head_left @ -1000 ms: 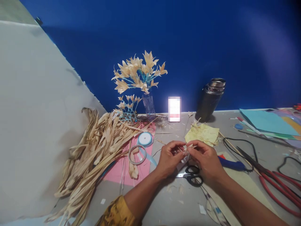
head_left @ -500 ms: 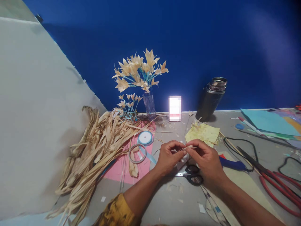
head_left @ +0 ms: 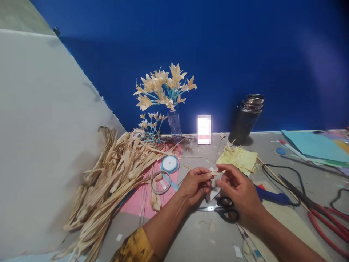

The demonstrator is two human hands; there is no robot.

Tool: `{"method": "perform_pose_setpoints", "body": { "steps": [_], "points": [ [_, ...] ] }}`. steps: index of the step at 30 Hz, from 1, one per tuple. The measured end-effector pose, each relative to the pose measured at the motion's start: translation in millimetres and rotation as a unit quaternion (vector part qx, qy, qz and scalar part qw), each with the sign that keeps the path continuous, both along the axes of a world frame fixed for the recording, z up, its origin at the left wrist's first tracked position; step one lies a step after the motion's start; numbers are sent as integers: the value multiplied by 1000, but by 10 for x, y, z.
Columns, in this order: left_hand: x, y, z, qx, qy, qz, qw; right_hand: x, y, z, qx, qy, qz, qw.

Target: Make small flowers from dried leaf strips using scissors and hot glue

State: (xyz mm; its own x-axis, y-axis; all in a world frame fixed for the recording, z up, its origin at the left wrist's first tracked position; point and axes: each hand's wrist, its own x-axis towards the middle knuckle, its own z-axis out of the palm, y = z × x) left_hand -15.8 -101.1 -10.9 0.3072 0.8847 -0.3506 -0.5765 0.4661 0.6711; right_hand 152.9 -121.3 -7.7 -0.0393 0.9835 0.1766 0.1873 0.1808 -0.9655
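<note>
My left hand [head_left: 195,183] and my right hand [head_left: 236,189] meet over the grey table [head_left: 191,236], fingertips pinched together on a small pale husk piece [head_left: 215,172]. Both hands are closed on it. Black-handled scissors [head_left: 223,211] lie on the table just under my right hand. A heap of dried husk strips [head_left: 109,178] spreads to the left of my left hand. Beside it on pink paper [head_left: 139,202] lie a blue ribbon spool [head_left: 169,163] and a clear tape ring [head_left: 160,182].
A vase of husk flowers [head_left: 166,94] stands at the blue wall, with a bright phone screen [head_left: 204,129] and a dark metal flask [head_left: 247,118] to its right. Yellow paper [head_left: 240,159], red-handled pliers [head_left: 324,222], black cable [head_left: 283,171] and coloured sheets [head_left: 313,143] lie right.
The view has tipped so everything sits slightly lower. My hands stay pinched on the husk piece, with the right hand's fingers loosened and shifted a little.
</note>
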Motion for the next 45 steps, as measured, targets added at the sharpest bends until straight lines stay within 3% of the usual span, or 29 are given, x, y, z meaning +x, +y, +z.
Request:
{"method": "perform_pose_setpoints", "body": {
  "steps": [3,7,15,21,25,32,37,41,45],
  "points": [
    [28,2,-25,-8,-23,40,999,-3,20,-76,-48,34,-16,998],
    [51,-27,-38,-4,-38,30,999,-30,13,-115,-48,24,0,999],
    [34,-42,-88,-6,-47,-25,999,-55,-40,76,111,-25,20,993],
    [30,-36,-82,19,-42,-36,998,-35,-57,111,167,-49,15,985],
    [18,-36,-64,41,-43,-43,997,-29,-77,141,121,-36,27,992],
    [-21,8,-57,64,-36,-47,996,-62,-85,87,-85,116,79,986],
    [16,38,-91,18,-30,41,999,-51,-67,25,-76,106,21,991],
    [36,40,-106,27,-8,54,998,-59,-62,52,-39,56,47,997],
    [51,22,-106,41,6,55,998,-76,-50,74,-32,40,13,999]
  ]
}}
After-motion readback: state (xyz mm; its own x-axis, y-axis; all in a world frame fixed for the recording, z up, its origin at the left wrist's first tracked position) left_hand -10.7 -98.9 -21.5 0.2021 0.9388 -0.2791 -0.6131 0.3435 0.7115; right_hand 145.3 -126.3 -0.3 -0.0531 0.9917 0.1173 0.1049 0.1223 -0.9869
